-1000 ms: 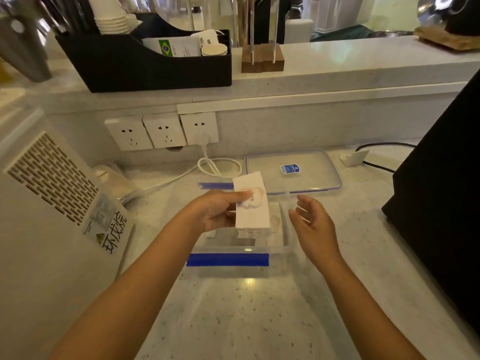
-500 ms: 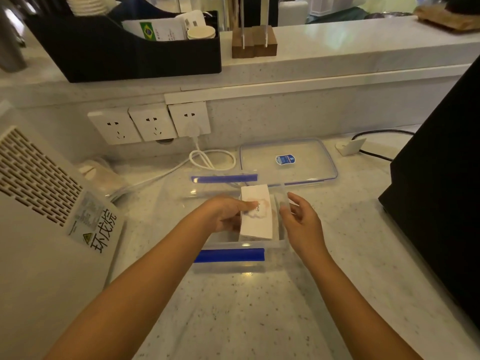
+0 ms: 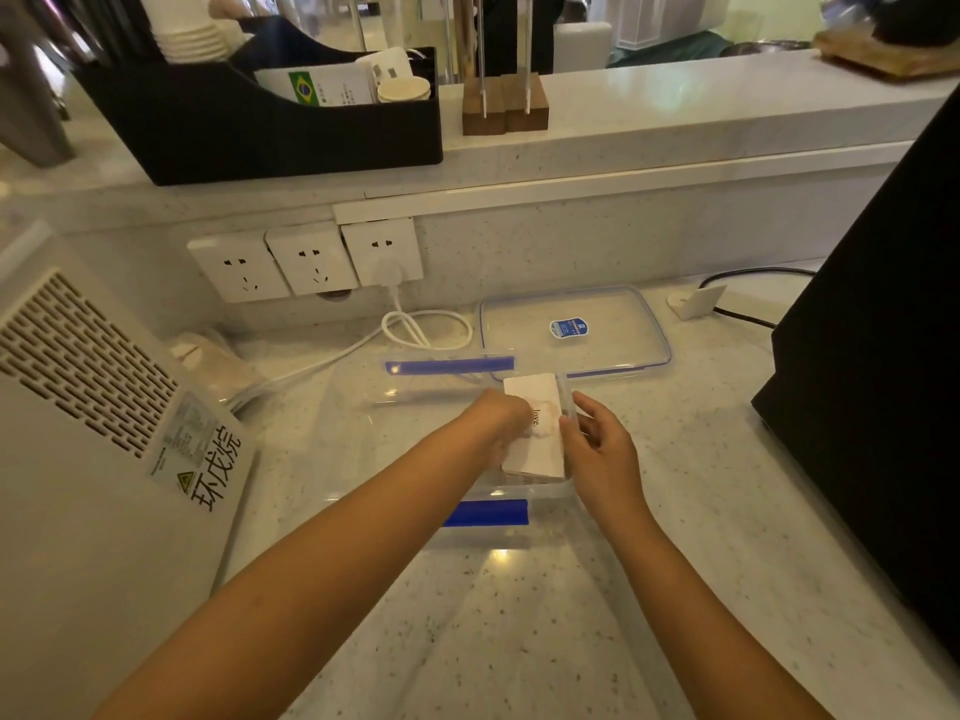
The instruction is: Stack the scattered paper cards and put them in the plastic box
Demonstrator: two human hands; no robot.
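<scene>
- I see both hands meet over the clear plastic box (image 3: 363,407) on the speckled worktop (image 3: 519,615), arms reaching in from the bottom of the frame.
- The left hand (image 3: 501,415) is curled around the left edge of the cards (image 3: 537,433), a white stack whose top card carries the word "love"; the fingers are hidden under the stack, so I cannot tell how they grip.
- The right hand (image 3: 602,449) has its fingers loosely bent, the fingertips (image 3: 566,426) touching the stack's right edge, with the box's right wall beside them.
- The cards sit at the box's right end, inside its walls; I cannot tell whether they rest on its floor or are held just above it.
- A second pale item shows under the stack's near edge, too hidden for me to name.
- The box has blue clip strips on its far (image 3: 452,365) and near (image 3: 488,512) rims.
- The clear lid (image 3: 571,330), with a blue sticker, lies flat on the worktop just behind the box, apart from it.
- A white cable (image 3: 426,330) loops beside the lid and runs up to a wall socket (image 3: 382,252).
- A white vented appliance (image 3: 93,407) stands at the left and a black unit (image 3: 883,356) at the right.
- A black organiser (image 3: 270,132) with paper cups sits on the raised ledge behind.
</scene>
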